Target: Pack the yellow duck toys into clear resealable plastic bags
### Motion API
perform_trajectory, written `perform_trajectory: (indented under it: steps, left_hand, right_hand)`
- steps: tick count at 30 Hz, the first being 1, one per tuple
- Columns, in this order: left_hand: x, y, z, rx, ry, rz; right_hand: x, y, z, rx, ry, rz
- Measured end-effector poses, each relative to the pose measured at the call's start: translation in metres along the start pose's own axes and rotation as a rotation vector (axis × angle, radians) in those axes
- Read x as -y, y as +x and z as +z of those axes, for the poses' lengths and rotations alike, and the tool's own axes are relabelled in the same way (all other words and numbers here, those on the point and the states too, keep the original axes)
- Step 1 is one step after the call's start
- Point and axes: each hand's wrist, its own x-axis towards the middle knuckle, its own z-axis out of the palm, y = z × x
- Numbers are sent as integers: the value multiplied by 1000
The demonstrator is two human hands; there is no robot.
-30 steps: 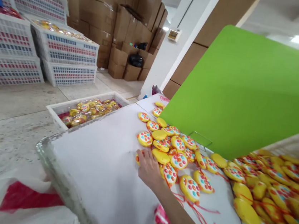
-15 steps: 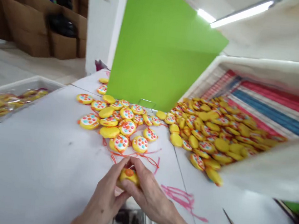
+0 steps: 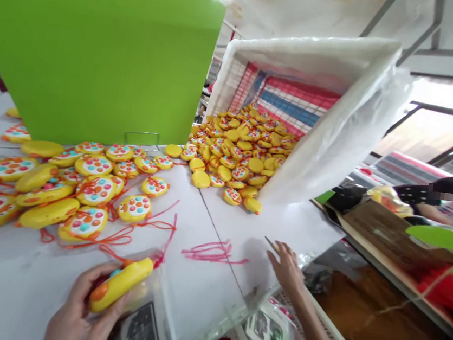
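My left hand [image 3: 84, 306] grips a yellow oval toy [image 3: 123, 284] on its edge, fingers and thumb around its sides. Orange parts and a bit of a blue dot show on it; its dotted face is mostly turned away. At the right, my right hand [image 3: 287, 267] is over a thin pointed stick [image 3: 270, 244] on the white table [image 3: 221, 218]. Its fingers are stretched out and look apart, and they hide most of the stick. Several similar toys [image 3: 95, 190] with white faces, coloured dots and red cords lie in a group beyond my left hand.
A tipped white basket [image 3: 328, 138] spills a large heap of yellow toys [image 3: 232, 149]. Behind the group stands a green board [image 3: 112, 53]. Pink marks [image 3: 213, 251] streak the table. Below its edge are clear boxes [image 3: 269, 330]; another person [image 3: 423, 198] is at far right.
My view has swung right. My right hand has left the toy and reached out right to the stick. My left hand alone keeps the toy, now turned more on edge.
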Motion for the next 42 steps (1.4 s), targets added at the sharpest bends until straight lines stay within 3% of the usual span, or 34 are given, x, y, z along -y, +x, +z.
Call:
perform_trajectory:
  steps: [3,5,9,12,14,16,20,23,26,31,42]
  left_hand:
    - [-19,-3,-1,100,-31,42]
    - [-27,-6,-1,98,-35,105]
    - [-31,-11,-2,50,-29,173]
    - [-31,-11,-3,32,30,245]
    - [-30,-9,-2,9,89,326]
    - [-30,-7,-2,-11,149,407]
    - [-27,-6,-4,-30,242,494]
    - [-25,-6,-8,-56,284,511]
    - [-23,-6,-11,-96,296,531]
    - [-26,-6,-8,-145,267,500]
    - [-25,-10,-5,-157,169,453]
  right_hand:
    - [-27,11,6,23,-1,125]
    - [-35,17,11,44,15,150]
    - [-32,24,14,52,80,190]
    - [3,14,9,86,303,174]
    - [45,-3,1,146,624,95]
    - [95,-26,-9,205,783,-62]
    - [183,-67,-28,310,849,-405]
    - [223,-86,-34,280,870,-598]
    - [246,-95,-35,245,911,-694]
    - [265,-102,-36,257,937,-717]
    - [272,-103,-35,309,879,-656]
